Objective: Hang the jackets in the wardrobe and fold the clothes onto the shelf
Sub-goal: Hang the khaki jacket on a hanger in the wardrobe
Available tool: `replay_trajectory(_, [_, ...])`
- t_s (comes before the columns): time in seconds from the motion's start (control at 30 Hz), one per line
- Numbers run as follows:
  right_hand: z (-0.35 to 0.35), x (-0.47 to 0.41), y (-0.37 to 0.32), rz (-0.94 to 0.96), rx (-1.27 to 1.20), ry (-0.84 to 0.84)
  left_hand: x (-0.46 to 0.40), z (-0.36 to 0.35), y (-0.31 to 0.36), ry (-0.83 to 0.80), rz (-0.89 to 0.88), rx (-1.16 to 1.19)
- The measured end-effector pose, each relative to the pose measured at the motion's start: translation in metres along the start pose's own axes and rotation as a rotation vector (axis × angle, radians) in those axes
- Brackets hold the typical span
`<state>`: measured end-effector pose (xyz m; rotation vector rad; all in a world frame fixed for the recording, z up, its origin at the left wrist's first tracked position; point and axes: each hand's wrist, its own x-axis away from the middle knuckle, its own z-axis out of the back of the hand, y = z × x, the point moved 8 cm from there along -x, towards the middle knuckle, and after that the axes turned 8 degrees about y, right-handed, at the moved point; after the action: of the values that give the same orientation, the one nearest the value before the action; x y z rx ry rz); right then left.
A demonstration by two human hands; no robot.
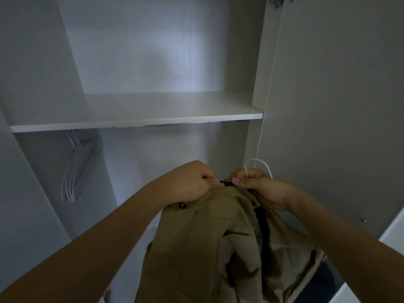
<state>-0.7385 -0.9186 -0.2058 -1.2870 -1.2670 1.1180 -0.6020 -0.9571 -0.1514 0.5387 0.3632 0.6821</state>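
Two bare hands met at the collar of a tan button-front cotton jacket (209, 241), which hung in front of the open white wardrobe (153, 51), below its white flat shelf board (135, 121). We saw the left hand (192, 182) curled round the collar fabric, thumb and forefinger pinching it just beside a small dark button (227, 183) at the neck. The right hand (260, 186) pinched the collar on the other side of that button, and the neck of a white thin wire hanger (259, 166) passed between its fingers, the hook rising above the knuckles. Both grips were therefore closed on the jacket, the right one also on the hanger. The jacket's body drooped down from the hands, with a dark lining strip showing at its opening. Under the shelf board, toward its left end, several spare white hangers (76, 169) dangled close together inside the wardrobe. Right of the shelf board stood the pale wardrobe door (338, 95).
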Motion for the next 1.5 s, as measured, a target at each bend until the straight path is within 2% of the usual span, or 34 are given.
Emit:
replay_trajectory(0.07, [-0.003,-0.006,-0.005,0.017,-0.050,0.053,0.003,0.014,0.011,0.149,-0.124,-0.320])
replay_trajectory(0.1, [-0.003,-0.010,-0.009,0.016,-0.061,0.090,0.010,0.020,0.023,0.320,-0.241,-0.462])
replay_trajectory(0.17, [-0.001,-0.015,-0.019,0.016,-0.039,0.127,0.035,0.022,0.045,0.627,-0.406,-0.589])
replay_trajectory(0.23, [-0.001,-0.017,-0.027,0.012,-0.001,0.120,0.047,0.007,0.049,0.730,-0.482,-0.661])
replay_trajectory(0.33, [-0.009,-0.024,-0.030,-0.014,0.028,0.101,0.039,-0.001,0.038,0.811,-0.471,-0.751])
replay_trajectory(0.43, [-0.015,-0.031,-0.031,-0.006,0.053,0.138,0.031,-0.005,0.034,0.844,-0.570,-0.670])
replay_trajectory(0.57, [-0.009,-0.034,-0.029,0.029,0.067,0.229,0.030,0.001,0.021,0.740,-0.733,-0.432])
replay_trajectory(0.67, [-0.011,-0.032,-0.025,0.028,0.078,0.221,0.041,0.011,0.020,0.700,-0.810,-0.468])
replay_trajectory(0.77, [0.006,-0.028,-0.032,0.074,0.048,0.335,0.066,0.011,0.023,0.694,-0.934,-0.531])
replay_trajectory(0.8, [0.006,-0.027,-0.035,0.082,0.041,0.319,0.071,0.013,0.023,0.690,-0.954,-0.544])
replay_trajectory(0.87, [-0.003,-0.026,-0.038,0.087,0.064,0.238,0.070,0.018,0.019,0.607,-0.899,-0.527])
replay_trajectory(0.93, [-0.015,-0.026,-0.043,0.116,0.105,0.180,0.055,0.028,0.013,0.491,-0.702,-0.382])
replay_trajectory(1.0, [-0.025,-0.026,-0.048,0.144,0.148,0.141,0.038,0.047,0.009,0.498,-0.506,-0.181])
replay_trajectory(1.07, [-0.029,-0.025,-0.055,0.171,0.169,0.127,0.013,0.061,0.005,0.503,-0.339,-0.135])
replay_trajectory(1.1, [-0.030,-0.025,-0.058,0.182,0.174,0.127,-0.001,0.060,0.000,0.424,-0.257,-0.149])
replay_trajectory(1.17, [-0.029,-0.026,-0.062,0.195,0.176,0.136,-0.018,0.049,-0.001,0.251,-0.227,-0.226])
replay_trajectory(1.23, [-0.025,-0.027,-0.060,0.195,0.188,0.144,-0.020,0.041,-0.002,0.182,-0.238,-0.229])
replay_trajectory(1.37, [-0.010,-0.027,-0.047,0.167,0.221,0.182,-0.012,0.056,-0.010,0.352,-0.218,-0.159])
replay_trajectory(1.43, [0.005,-0.025,-0.039,0.130,0.195,0.240,-0.009,0.077,-0.019,0.461,-0.196,-0.205])
replay_trajectory(1.5, [0.022,-0.023,-0.033,0.102,0.181,0.314,-0.005,0.103,-0.043,0.530,-0.097,-0.320])
